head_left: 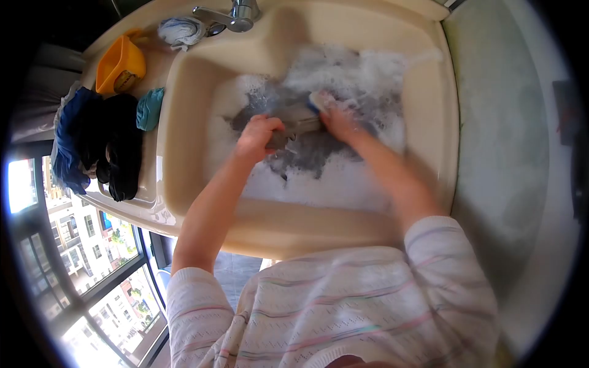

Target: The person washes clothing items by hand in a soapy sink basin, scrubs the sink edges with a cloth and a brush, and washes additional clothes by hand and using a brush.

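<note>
A beige sink holds foamy water and a soaked grey cloth. My left hand is closed on a bunched part of this cloth, left of the basin's middle. To its right, my right hand is wrapped round a brush with a pale and blue body, which rests against the cloth. Motion blurs the right hand a little. Suds hide part of the cloth and some of the right fingers.
A chrome faucet stands at the back rim, beside a wet whitish cloth. On the left ledge are a yellow container, a teal cloth and dark clothes. A wall borders the right side.
</note>
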{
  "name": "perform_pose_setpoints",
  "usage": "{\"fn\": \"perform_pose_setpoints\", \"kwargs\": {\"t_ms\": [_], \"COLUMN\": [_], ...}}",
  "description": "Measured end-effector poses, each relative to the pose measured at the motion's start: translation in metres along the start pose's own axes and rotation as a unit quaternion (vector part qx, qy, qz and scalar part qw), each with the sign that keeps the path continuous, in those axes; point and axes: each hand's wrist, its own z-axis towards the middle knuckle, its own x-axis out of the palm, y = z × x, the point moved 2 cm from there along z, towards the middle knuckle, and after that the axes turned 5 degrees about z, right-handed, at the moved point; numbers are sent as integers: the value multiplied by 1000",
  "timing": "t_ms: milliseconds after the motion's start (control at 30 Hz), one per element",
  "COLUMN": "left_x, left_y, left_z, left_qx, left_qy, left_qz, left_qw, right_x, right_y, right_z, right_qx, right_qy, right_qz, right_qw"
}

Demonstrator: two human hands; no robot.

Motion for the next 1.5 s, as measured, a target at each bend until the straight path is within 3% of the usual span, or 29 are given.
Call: {"fn": "perform_pose_setpoints", "kwargs": {"t_ms": [33, 100, 167, 200, 267, 300, 367, 433, 533, 567, 600, 633, 700, 767, 800, 867, 933, 1000, 1067, 1100, 1133, 1167, 1233, 1333, 1400, 1500], "left_x": [-10, -25, -31, -29, -24, -21, -10, -8, -25, -36, -49, -65, -82, -84, -79, -58, -21, 10, 29, 32, 29, 24, 10, -4, -19, -24], "left_y": [-8, -9, -2, 2, 7, 7, 4, -4, -13, -15, -14, -13, -11, -7, -5, -1, -14, 5, 24, 30, 30, 29, 26, -3, -11, -13], "left_z": [-12, -16, -11, -6, 3, 2, -6, -21, -53, -58, -57, -55, -46, -22, -8, 13, 3, 24, 49, 56, 59, 57, 48, -15, -34, -41], "left_qx": [7, 4, -23, -26, -29, -24, -16, -2, 46, 66, 58, 51, 23, -17, 31, 123, 229, 263, 197, 159, 159, 155, 172, 196, 164, 212], "left_qy": [32, 56, 43, 83, 158, 174, 206, 162, 178, 199, 183, 165, 131, 103, 56, -44, -132, -131, -81, -55, -38, -19, 16, 69, 84, 41], "left_qz": [-27, -46, -26, -1, 49, 44, 44, 77, 53, 29, 53, 77, 193, 376, 530, 780, 728, 707, 666, 644, 620, 597, 530, 407, 340, 508], "left_qw": [999, 997, 998, 996, 986, 983, 977, 984, 982, 977, 980, 982, 972, 921, 846, 612, 633, 644, 715, 746, 767, 787, 830, 890, 922, 834], "right_x": [-2, -23, -89, -109, -94, -86, -60, -7, 5, 1, -13, -36, -50, -65, -67, -83, -96, -85, -49, -23, 4, 12, 8, 7, -26, -68], "right_y": [-33, -79, -31, -11, 0, 8, 75, 101, 56, 33, 11, 12, -6, -25, -33, -32, -9, 22, 59, 72, 71, 76, 63, -16, -39, -23], "right_z": [7, 11, 8, 3, 7, 8, 1, -6, 6, 11, 16, 11, 15, 18, 23, 18, 9, 0, -10, -15, -18, -22, -20, -1, 12, 10], "right_qx": [-67, 5, 173, 257, 150, 91, 129, -18, -20, 68, 70, 155, 222, 259, 217, 242, 236, 194, 148, 128, 44, 43, 71, 84, 77, 310], "right_qy": [-21, 99, 54, 31, -20, -45, 0, -103, -4, 46, 42, 35, 4, -5, 16, 36, 41, 35, -23, -57, -89, -45, 18, 50, -8, 85], "right_qz": [-84, -280, -118, -33, 254, 394, 546, 265, 68, -34, -63, -133, -59, 40, 191, 365, 527, 616, 596, 534, 330, 188, 50, 0, -52, -111], "right_qw": [994, 955, 976, 965, 955, 913, 828, 958, 997, 996, 995, 978, 973, 965, 957, 898, 816, 762, 789, 834, 939, 980, 996, 995, 996, 940]}}
